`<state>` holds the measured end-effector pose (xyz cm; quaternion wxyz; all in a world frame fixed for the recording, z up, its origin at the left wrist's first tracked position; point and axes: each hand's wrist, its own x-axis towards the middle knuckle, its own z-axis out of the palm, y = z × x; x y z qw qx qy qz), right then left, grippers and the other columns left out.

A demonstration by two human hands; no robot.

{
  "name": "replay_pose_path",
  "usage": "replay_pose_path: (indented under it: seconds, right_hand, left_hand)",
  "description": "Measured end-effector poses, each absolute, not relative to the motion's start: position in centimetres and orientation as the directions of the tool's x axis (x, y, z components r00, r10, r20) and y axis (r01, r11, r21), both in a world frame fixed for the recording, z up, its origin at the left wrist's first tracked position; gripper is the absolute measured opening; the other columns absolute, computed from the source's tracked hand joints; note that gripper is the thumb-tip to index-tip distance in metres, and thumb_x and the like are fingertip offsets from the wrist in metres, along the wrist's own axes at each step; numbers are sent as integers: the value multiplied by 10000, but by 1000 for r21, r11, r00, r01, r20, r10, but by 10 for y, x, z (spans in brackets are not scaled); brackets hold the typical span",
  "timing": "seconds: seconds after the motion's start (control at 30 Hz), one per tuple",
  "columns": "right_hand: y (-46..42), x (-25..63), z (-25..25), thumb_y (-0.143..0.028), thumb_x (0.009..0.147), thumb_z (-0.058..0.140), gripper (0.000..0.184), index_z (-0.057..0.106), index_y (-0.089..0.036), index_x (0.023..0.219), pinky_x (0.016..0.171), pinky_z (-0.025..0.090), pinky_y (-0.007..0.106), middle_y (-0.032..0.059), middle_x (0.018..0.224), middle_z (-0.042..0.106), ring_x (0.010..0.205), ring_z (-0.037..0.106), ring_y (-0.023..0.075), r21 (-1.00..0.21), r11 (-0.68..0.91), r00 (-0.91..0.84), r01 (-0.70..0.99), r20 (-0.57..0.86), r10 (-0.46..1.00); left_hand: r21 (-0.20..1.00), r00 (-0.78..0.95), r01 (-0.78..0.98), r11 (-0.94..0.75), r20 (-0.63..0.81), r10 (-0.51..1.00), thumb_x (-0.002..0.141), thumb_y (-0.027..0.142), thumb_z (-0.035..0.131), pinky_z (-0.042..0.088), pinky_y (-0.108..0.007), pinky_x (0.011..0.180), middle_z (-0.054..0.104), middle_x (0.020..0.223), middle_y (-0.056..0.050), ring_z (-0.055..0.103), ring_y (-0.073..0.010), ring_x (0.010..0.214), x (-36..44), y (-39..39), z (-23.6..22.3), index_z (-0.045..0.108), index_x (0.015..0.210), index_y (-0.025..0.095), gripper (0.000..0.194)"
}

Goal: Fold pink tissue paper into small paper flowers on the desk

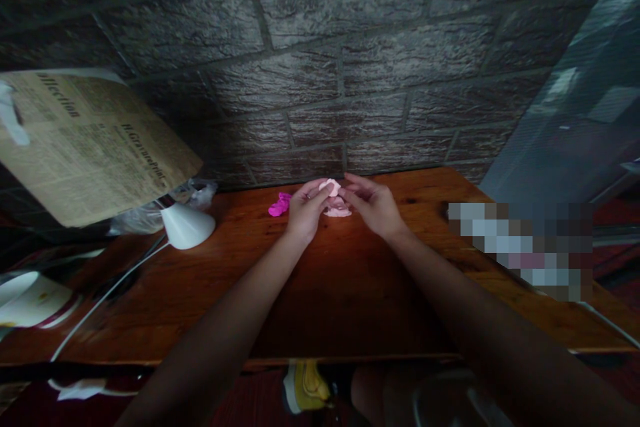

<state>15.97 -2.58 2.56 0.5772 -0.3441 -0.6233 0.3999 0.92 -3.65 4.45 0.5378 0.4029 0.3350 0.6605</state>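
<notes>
A pale pink lump of modelling clay [330, 187] is held up in front of me, near the back of the wooden table [350, 307]. My left hand [306, 210] is closed on it, with the thumb pressed against its front. From the other side my right hand [377, 205] pinches at its edge with the thumb, the index finger raised behind. Just below, a flatter pale pink clay piece [338, 211] rests on the wood, partly hidden by my fingers. A bright magenta lump of clay [279, 205] lies close to the left of my left hand.
A lamp with a newsprint shade [95, 147] and white base [187, 225] stands at left, its cable crossing the table. A white cup-like container [33, 300] lies at far left. Behind is a brick-patterned wall [320, 67]; a blurred-out object [520, 250] sits at right.
</notes>
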Motion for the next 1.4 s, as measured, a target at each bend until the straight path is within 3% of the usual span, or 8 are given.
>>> replay_pose_path:
  seconds: [0.13, 0.23, 0.43, 0.63, 0.8, 0.97, 1.23, 1.4]
  right_hand:
    - [-30, 161, 29, -399, 794, 757, 295, 808, -218, 1022, 724, 601, 343, 60, 939, 810, 774, 743, 207, -879, 473, -10, 57, 473, 881]
    - [-36, 159, 32, -375, 833, 713, 214, 825, -252, 967, 715, 596, 344, 42, 902, 810, 746, 737, 207, -840, 530, -16, 116, 532, 847]
    - [-34, 157, 29, -385, 817, 708, 260, 814, -247, 1010, 686, 580, 319, 37, 899, 801, 711, 716, 184, -849, 526, -55, 51, 524, 850]
    - [-28, 160, 28, -413, 789, 733, 273, 810, -211, 957, 628, 555, 304, 38, 784, 770, 653, 682, 170, -882, 471, -60, 11, 470, 881]
    - [-22, 167, 30, -404, 718, 804, 336, 791, -201, 987, 692, 584, 332, 49, 882, 790, 690, 695, 169, -922, 382, -87, -67, 387, 918]
    - [-19, 170, 30, -462, 719, 812, 349, 798, -193, 940, 744, 584, 369, 65, 889, 786, 740, 703, 190, -925, 377, -124, -33, 379, 917]
    - [-19, 172, 33, -487, 694, 818, 374, 789, -179, 905, 714, 552, 327, 47, 796, 763, 686, 655, 155, -924, 376, -15, -74, 378, 926]
    - [-21, 171, 37, -465, 677, 835, 362, 783, -197, 915, 730, 547, 318, 30, 818, 767, 719, 661, 154, -921, 371, -20, -116, 376, 927]
  left_hand:
    - [873, -73, -455, -174, 158, 985, 525, 241, 932, 575, -279, 766, 746, 845, 1, 698, -129, 770, 10, -37, 44, 739, 899, 201, 422]
    - [882, -57, -433, -189, 182, 982, 560, 254, 922, 586, -307, 815, 744, 884, -3, 710, -146, 829, 10, -36, 42, 734, 944, 212, 429]
    - [890, -57, -414, -191, 184, 981, 558, 293, 928, 594, -338, 853, 753, 901, -13, 720, -163, 861, 9, -38, 40, 744, 909, 210, 405]
    - [914, -45, -340, -220, 218, 975, 557, 374, 936, 604, -347, 810, 762, 830, -25, 711, -163, 767, 10, -36, 38, 770, 876, 184, 407]
    - [922, -35, -164, -350, 350, 936, 666, 423, 872, 589, -327, 752, 772, 864, -44, 702, -177, 766, 6, -31, 34, 782, 868, 191, 320]
    - [900, 18, -43, -434, 435, 900, 755, 403, 810, 571, -309, 768, 790, 900, -56, 711, -178, 791, 1, -31, 35, 792, 875, 194, 242]
    - [940, 41, -98, -326, 331, 943, 730, 454, 822, 582, -292, 698, 788, 806, -37, 709, -154, 681, 3, -29, 30, 785, 897, 186, 318]
    - [941, 53, -104, -321, 328, 943, 729, 393, 834, 606, -325, 733, 793, 838, -35, 717, -161, 708, 2, -29, 31, 764, 1075, 214, 395]
